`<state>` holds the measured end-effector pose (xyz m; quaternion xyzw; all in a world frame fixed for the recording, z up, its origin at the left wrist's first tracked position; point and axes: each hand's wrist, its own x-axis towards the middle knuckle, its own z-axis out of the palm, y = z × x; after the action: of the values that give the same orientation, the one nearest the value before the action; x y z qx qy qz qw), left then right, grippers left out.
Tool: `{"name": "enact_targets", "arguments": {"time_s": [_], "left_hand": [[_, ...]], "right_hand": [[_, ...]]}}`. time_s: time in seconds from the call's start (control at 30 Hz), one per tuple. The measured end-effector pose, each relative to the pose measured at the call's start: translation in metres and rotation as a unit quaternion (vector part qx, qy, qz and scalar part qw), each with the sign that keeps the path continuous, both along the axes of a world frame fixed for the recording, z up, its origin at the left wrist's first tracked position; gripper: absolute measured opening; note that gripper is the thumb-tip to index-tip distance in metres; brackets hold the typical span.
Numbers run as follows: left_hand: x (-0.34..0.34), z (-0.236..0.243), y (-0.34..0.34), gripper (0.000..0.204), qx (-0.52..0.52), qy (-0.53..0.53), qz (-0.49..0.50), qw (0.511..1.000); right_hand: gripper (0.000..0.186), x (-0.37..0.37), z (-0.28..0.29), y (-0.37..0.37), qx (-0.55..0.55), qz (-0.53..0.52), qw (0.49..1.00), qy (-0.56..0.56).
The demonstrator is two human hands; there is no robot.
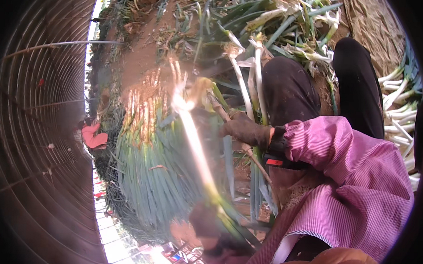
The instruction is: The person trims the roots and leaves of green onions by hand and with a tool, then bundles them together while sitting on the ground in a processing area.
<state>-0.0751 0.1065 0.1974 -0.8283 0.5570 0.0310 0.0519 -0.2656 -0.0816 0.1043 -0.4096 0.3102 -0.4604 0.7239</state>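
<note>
In the head view, our right hand (244, 129), in a dark dirty glove, is closed around a thin brown stick or stalk (235, 133) that runs slanting from the upper left down to the lower right. Our left hand (207, 221) is low in the picture and blurred; it seems to be closed on the green end of a long leek (196, 150), whose pale shaft points up and away from us. Just left of it lies a big bundle of leeks (148, 167), white ends away, green leaves toward us. More loose leeks (272, 26) lie on the red soil (139, 58) beyond our dark trouser knees (289, 88).

We judge the step goes well if we keep the leek steady with the left hand and bring its white end level with those in the bundle.
</note>
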Motion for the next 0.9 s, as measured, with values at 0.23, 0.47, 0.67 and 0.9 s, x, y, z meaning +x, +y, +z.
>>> {"name": "enact_targets", "arguments": {"time_s": [0.23, 0.47, 0.67, 0.9], "left_hand": [[0.025, -0.001, -0.174, 0.020, -0.243, -0.068, -0.288, 0.924], [0.014, -0.110, -0.186, 0.032, -0.121, -0.114, -0.313, 0.935], [-0.085, -0.134, -0.080, 0.041, 0.001, 0.348, -0.242, 0.906], [-0.078, -0.174, -0.036, 0.048, -0.030, 0.515, -0.182, 0.837]], "right_hand": [[0.061, -0.020, 0.023, 0.032, -0.074, 0.070, 0.987, 0.121], [0.057, 0.005, -0.041, 0.058, -0.024, -0.081, 0.996, -0.005], [0.032, -0.012, -0.032, 0.058, 0.179, -0.062, 0.981, -0.050], [0.015, -0.015, -0.002, 0.050, 0.316, -0.105, 0.940, -0.068]]}}
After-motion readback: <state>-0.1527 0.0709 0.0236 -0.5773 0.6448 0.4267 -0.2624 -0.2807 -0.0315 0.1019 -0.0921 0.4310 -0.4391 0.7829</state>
